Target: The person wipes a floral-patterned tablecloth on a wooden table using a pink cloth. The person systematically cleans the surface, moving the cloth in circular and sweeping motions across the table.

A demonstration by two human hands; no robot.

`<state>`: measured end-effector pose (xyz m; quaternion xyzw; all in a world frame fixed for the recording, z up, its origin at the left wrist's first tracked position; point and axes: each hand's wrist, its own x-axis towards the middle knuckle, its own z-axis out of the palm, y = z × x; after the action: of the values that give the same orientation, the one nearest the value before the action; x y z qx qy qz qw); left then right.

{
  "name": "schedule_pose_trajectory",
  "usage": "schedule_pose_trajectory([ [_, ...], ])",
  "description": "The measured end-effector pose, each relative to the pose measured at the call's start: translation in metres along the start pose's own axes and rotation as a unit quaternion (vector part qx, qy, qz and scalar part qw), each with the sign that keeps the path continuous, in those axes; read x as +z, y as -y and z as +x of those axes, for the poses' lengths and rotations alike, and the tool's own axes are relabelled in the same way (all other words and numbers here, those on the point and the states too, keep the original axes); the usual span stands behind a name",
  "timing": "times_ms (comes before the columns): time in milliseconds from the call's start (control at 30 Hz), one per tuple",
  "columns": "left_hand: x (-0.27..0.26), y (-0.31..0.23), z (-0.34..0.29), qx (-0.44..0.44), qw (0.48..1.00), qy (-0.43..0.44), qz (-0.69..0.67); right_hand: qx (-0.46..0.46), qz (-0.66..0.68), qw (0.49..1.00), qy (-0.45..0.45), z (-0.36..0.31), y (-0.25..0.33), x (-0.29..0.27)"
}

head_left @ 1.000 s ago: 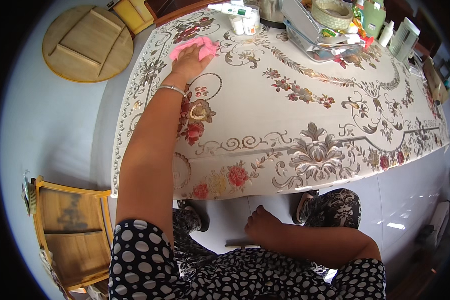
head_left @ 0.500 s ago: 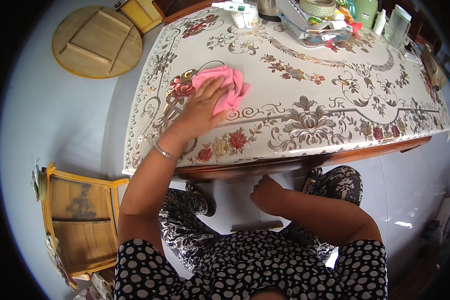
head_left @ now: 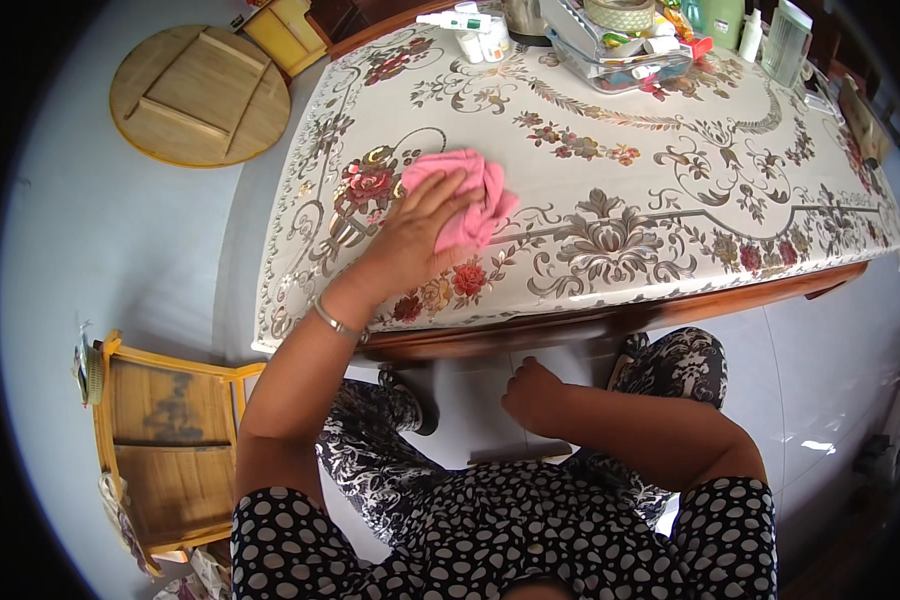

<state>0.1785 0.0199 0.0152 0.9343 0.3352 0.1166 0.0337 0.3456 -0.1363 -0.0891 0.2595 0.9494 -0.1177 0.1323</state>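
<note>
Cloth (head_left: pixel 488 205), pink and crumpled, lies beneath my left grip (head_left: pixel 415 235) on the near left part of the counter (head_left: pixel 730 303). That grip is unclenched, its fingers stretched across the top of the cloth. A silvery bracelet (head_left: pixel 338 321) circles my wrist. My right grip (head_left: pixel 535 397) is curled into a loose fist in front of my body, off the counter's near edge and above the floor (head_left: pixel 475 385); whether anything is tucked inside, I cannot tell. A pale tablecloth (head_left: pixel 570 185) with flowers and scrolls covers the counter, a red rose print (head_left: pixel 367 182) showing just left of the cloth. Toward the far side, well apart from my left grip, small white bottles (head_left: pixel 485 46) stand near a loaded clear tray (head_left: pixel 615 76). Farther right are a green bottle (head_left: pixel 722 20) and a clear jar (head_left: pixel 787 50). Beyond the counter's left edge are a round wooden board (head_left: pixel 195 95) and, nearer me, a wooden chair (head_left: pixel 170 400).
</note>
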Motion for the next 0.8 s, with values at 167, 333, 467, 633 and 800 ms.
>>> schedule_pose_trajectory([
  [167, 0.023, 0.061, 0.049, -0.029, 0.998, -0.041, 0.043, -0.02, -0.028, 0.999, -0.025, 0.007, -0.005, 0.022],
  [333, 0.037, 0.107, 0.097, -0.125, 0.99, -0.036, 0.057, 0.0, 0.025, 0.999, -0.044, 0.003, 0.001, 0.016],
  [467, 0.044, 0.133, 0.133, -0.193, 0.979, -0.022, 0.067, -0.033, 0.062, 0.997, -0.029, -0.002, 0.0, 0.006],
  [633, 0.047, 0.156, 0.169, -0.267, 0.961, 0.021, 0.075, -0.038, 0.114, 0.993, -0.016, 0.001, -0.002, -0.002],
  [800, 0.048, 0.164, 0.187, -0.314, 0.947, 0.025, 0.068, -0.034, 0.057, 0.997, -0.033, 0.006, -0.001, 0.01],
])
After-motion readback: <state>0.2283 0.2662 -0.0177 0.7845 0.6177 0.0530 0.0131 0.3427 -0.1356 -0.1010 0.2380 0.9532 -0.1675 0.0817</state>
